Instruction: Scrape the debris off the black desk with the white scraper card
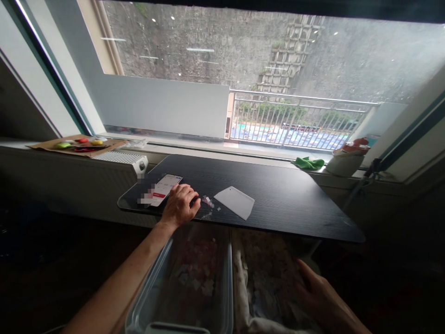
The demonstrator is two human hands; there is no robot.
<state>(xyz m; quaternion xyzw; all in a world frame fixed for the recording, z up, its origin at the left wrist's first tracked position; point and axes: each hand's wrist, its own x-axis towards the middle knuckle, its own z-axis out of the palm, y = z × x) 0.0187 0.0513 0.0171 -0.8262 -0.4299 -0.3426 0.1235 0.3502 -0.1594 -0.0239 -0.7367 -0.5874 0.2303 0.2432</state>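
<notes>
My left hand [182, 204] rests at the front edge of the dark table, beside a phone [163, 191] with a lit screen. Its fingers are curled in toward the thumb, and whatever they may hold is hidden. Right of it lies a small heap of clear and pinkish scraps [207, 201]. Below, a clear plastic bin [231, 278] contains many small white and pinkish pieces [200, 278]. Over a cloth-lined container [242, 297], my right hand [318, 290] reaches in from the right, a finger stretched out and apart from the rest. Shadow covers its fingertips and the container's contents.
A white flat card [236, 202] lies on the black table [285, 199]. On the sill are a green cloth [308, 163] and a pale bag or pot [345, 162]. Cardboard with colourful items [52, 147] sits at left, near a white radiator [121, 160]. A window stands behind.
</notes>
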